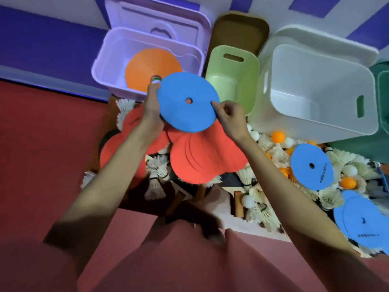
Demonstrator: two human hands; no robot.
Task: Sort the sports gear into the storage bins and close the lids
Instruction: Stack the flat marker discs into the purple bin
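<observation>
A blue flat disc [185, 89] with a small centre hole is held up in front of the bins. My left hand [152, 106] grips its left edge, and my right hand [229, 116] pinches its right edge. Just beyond it stands the lilac bin [109, 60], open, with an orange disc [147, 66] lying inside. Several red discs [200, 161] lie fanned on the floor under my hands. More blue discs [311, 165] lie to the right, on top of shuttlecocks [280, 154].
A green bin [246, 66] and a big white bin [328, 114] stand open to the right, with a dark green bin [382, 102] at the frame edge. Lids lean behind the bins. Orange and white balls [277, 136] and wooden paddle handles [239, 204] litter the floor.
</observation>
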